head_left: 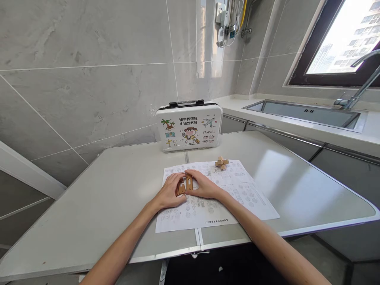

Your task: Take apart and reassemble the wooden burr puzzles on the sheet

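Note:
Both my hands rest on a printed instruction sheet [234,194] on a grey folding table [97,198]. My left hand [170,191] and my right hand [204,185] are closed from either side on small notched wooden puzzle pieces [185,185] held upright between the fingers. An assembled wooden burr puzzle [221,162] sits on the sheet's far edge, beyond my right hand and apart from it.
A white case with cartoon prints and the word TRAVEL [190,126] stands at the table's back edge against the tiled wall. A steel sink [305,113] with a tap [359,85] lies to the right under a window. Pipes and a socket hang on the wall.

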`<state>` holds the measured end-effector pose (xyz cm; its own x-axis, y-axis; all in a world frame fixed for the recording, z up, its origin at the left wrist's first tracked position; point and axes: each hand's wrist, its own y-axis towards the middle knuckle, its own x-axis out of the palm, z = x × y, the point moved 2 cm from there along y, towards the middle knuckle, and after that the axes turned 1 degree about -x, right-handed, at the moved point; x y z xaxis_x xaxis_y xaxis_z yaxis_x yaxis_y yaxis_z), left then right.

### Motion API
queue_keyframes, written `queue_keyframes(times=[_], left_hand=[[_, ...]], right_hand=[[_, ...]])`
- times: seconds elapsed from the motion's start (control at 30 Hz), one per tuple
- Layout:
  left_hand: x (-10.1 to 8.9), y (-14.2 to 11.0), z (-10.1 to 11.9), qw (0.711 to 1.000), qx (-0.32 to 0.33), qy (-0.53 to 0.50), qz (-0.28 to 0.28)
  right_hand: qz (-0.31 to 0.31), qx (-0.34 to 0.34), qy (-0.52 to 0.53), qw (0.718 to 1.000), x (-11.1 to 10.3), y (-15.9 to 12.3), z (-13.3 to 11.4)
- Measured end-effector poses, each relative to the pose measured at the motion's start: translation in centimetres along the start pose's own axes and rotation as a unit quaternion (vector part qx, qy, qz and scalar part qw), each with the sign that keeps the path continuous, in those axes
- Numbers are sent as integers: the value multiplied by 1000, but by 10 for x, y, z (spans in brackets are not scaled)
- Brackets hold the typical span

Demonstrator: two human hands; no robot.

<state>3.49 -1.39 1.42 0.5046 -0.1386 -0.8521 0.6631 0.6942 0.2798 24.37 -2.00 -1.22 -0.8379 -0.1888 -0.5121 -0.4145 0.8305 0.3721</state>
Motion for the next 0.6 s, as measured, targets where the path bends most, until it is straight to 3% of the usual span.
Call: queue_keyframes(times=[0.3, 0.6], left_hand=[[3, 0, -1, 1000, 12, 6, 17], [5, 0, -4, 999, -1, 2, 33]], right_hand=[[-2, 34, 33, 999, -1, 1, -3], [13, 13, 44, 999, 1, 2, -4]])
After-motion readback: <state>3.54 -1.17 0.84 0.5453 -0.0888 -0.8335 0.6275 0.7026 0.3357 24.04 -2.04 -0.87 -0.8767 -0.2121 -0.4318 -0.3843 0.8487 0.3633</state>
